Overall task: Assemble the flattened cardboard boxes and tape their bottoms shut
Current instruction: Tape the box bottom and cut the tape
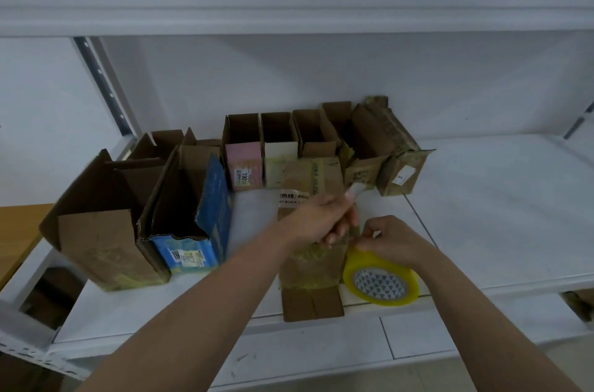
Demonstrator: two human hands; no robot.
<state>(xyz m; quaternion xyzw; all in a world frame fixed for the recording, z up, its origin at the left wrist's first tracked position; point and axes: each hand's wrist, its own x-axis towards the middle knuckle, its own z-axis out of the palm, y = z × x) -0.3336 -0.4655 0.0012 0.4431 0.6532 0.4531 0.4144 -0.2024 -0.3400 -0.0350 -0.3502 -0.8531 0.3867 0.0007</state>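
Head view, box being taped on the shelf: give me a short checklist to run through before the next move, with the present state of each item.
1. Left hand grips a tool over the cardboard box: ok; what tool, cannot tell.
2. Right hand pinches the tape near the box's edge: ok.
3. Yellow tape roll lies beside the box, under the right hand: ok.
4. Tape strip already cut from the roll: cannot tell.
5. Box's near flaps taped: not ok, bare cardboard.
6. Finished boxes stand apart, such as the blue printed box to the left: ok.
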